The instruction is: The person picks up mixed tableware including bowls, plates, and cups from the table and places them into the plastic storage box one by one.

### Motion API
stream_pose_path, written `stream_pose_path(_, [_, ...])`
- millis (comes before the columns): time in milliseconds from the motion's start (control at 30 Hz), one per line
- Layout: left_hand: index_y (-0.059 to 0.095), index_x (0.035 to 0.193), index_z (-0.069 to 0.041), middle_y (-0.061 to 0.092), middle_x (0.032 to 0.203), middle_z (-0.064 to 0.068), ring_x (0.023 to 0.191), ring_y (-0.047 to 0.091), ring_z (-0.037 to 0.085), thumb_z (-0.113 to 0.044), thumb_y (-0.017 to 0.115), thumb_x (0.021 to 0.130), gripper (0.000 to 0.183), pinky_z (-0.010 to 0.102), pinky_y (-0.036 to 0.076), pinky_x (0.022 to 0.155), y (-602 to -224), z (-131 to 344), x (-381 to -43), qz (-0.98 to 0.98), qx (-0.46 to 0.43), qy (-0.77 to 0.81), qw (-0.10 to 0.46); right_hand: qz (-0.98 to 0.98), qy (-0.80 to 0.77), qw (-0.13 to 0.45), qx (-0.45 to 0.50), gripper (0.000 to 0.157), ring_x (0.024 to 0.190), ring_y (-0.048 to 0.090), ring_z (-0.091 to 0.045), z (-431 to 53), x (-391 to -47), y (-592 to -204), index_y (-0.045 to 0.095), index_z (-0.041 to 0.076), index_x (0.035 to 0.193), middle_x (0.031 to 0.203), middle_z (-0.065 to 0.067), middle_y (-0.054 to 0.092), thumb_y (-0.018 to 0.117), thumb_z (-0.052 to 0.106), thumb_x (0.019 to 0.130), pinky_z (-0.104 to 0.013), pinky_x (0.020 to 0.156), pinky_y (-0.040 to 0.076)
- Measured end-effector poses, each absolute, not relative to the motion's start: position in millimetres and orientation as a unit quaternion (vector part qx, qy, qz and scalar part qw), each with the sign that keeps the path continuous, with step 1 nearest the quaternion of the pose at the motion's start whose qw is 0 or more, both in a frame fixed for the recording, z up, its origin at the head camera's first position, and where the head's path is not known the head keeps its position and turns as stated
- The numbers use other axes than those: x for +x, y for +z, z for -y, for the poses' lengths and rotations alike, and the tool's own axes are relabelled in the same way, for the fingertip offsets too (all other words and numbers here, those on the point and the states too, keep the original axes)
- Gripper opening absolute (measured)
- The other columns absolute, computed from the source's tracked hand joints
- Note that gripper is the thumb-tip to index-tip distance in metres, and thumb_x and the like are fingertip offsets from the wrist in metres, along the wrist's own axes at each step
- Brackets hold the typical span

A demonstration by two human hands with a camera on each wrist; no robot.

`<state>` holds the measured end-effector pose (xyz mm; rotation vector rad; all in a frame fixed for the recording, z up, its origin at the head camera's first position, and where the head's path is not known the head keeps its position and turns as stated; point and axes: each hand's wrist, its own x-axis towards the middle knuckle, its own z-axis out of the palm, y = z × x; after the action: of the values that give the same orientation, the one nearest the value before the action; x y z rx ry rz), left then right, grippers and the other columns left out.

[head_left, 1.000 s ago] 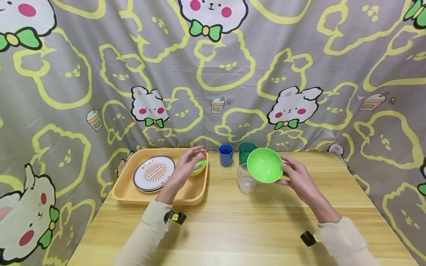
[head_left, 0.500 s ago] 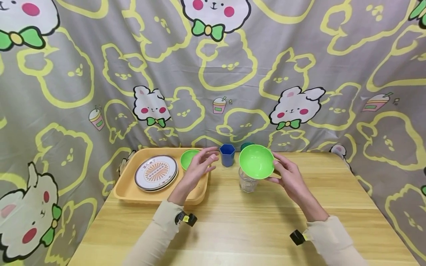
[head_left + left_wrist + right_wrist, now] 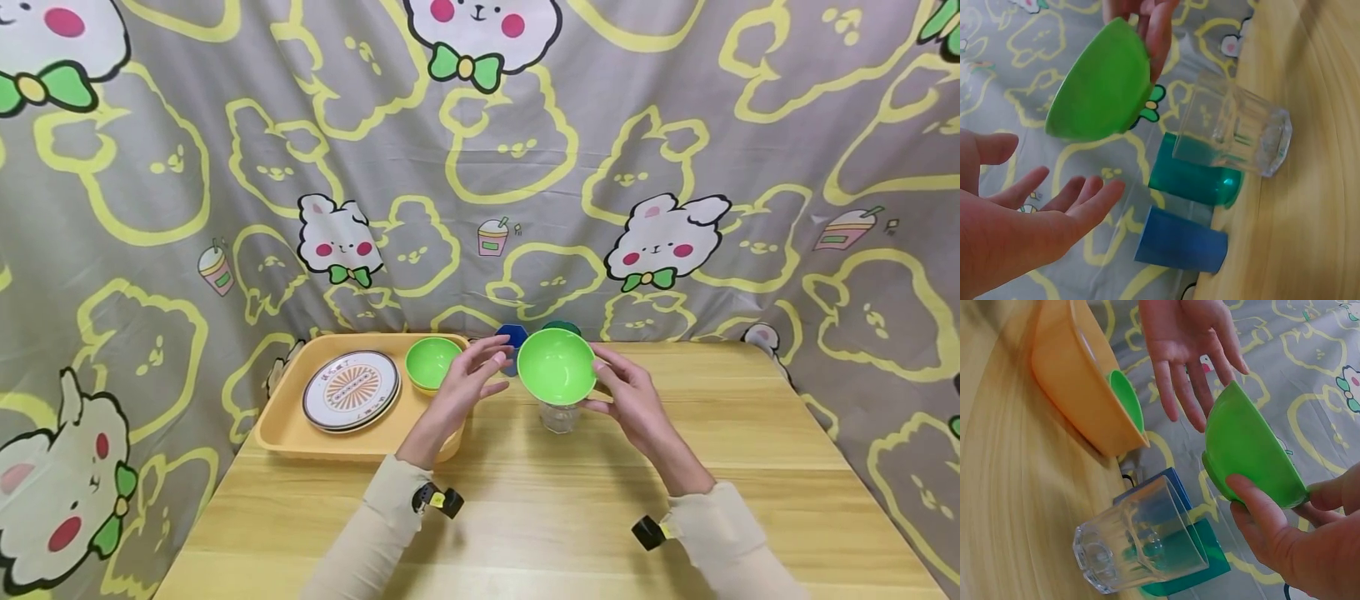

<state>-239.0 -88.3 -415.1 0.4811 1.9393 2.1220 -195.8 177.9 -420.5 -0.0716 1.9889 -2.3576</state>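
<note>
A green bowl [image 3: 557, 367] is up in the air, tilted so its inside faces the head camera. My right hand [image 3: 628, 392] holds it by the right side, thumb at the rim and fingers under the outer wall, as the right wrist view shows. Just left of the bowl is my left hand [image 3: 468, 379], fingers spread and holding nothing; a gap separates it from the bowl in the left wrist view. Below the bowl stands a clear glass [image 3: 1235, 128], partly hidden in the head view. Behind are a green cup [image 3: 1191, 175] and a blue cup [image 3: 1182, 240].
An orange tray [image 3: 281, 433] sits on the table's left side. It bears a stack of white patterned plates [image 3: 351, 390] and another green bowl [image 3: 433, 362] on a yellow one. A patterned curtain [image 3: 420, 167] hangs behind the wooden table [image 3: 525, 533].
My right hand has carried the green bowl leftward, over the glass and in front of the cups. My left hand has moved right, away from the tray's bowls and towards the held bowl.
</note>
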Motion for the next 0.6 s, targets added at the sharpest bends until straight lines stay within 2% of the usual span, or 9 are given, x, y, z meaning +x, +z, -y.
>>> stream_pose_path(233, [0.052, 0.148, -0.007, 0.051, 0.145, 0.018, 0.132, 0.053, 0.031, -0.019, 0.061, 0.105, 0.046, 0.052, 0.055, 0.099, -418, 84, -238, -0.644, 0.154, 0.738, 0.13, -0.631, -0.776, 0.021, -0.01, 0.048, 0.098, 0.069, -0.016, -167, -198, -424, 0.043, 0.0, 0.154, 0.134, -0.01, 0.055, 0.051, 0.017, 0.11, -0.04, 0.081, 0.063])
stream_pose_path(433, [0.052, 0.149, -0.011, 0.05, 0.146, 0.014, 0.134, 0.049, 0.03, -0.02, 0.059, 0.106, 0.045, 0.055, 0.057, 0.093, -420, 82, -237, -0.625, 0.142, 0.752, 0.151, -0.624, -0.781, 0.022, -0.011, 0.047, 0.1, 0.071, -0.017, -160, -199, -427, 0.044, 0.0, 0.153, 0.131, -0.009, 0.057, 0.051, 0.017, 0.11, -0.04, 0.08, 0.063])
stream_pose_path(600, [0.051, 0.151, -0.012, 0.05, 0.145, 0.015, 0.131, 0.051, 0.03, -0.019, 0.057, 0.107, 0.045, 0.057, 0.056, 0.094, -422, 82, -237, -0.613, 0.138, 0.762, 0.158, -0.622, -0.783, 0.024, -0.009, 0.047, 0.101, 0.071, -0.019, -157, -199, -429, 0.044, 0.0, 0.153, 0.132, -0.011, 0.057, 0.051, 0.018, 0.109, -0.04, 0.081, 0.063])
